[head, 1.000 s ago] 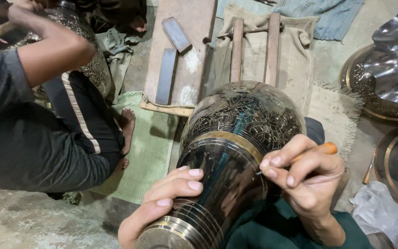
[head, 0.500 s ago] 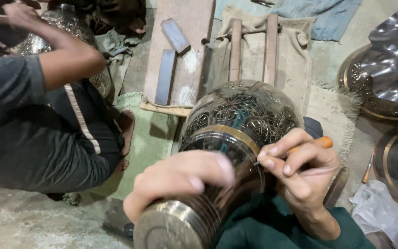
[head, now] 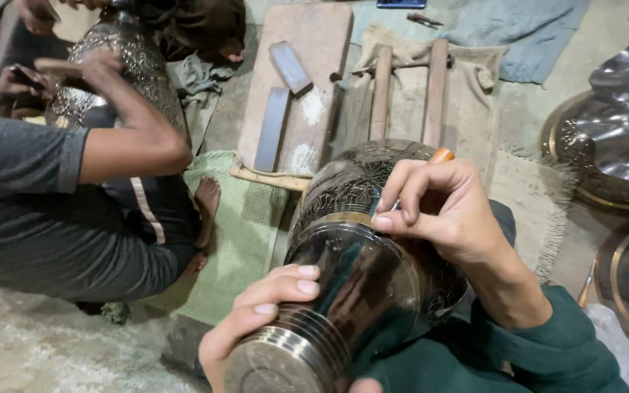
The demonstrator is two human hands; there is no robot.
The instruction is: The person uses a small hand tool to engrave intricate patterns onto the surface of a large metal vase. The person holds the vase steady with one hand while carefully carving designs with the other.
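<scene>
One view only, from the person's head, tilted steeply down and slightly forward. It sits close over the metal vase point(head: 358, 247) lying across the lap, with the floor point(head: 38, 356) and a seated co-worker point(head: 52, 211) filling the left side.

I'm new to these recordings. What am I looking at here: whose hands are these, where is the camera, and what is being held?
The camera sits on a person's head and looks down. Their left hand steadies a large dark metal vase lying across their lap. Their right hand pinches a thin tool with an orange handle, tip against the vase's engraved band. On the left, a co-worker in a grey shirt handles a second vase. On the floor lie a wooden board, a green mat and shiny metal trays.
</scene>
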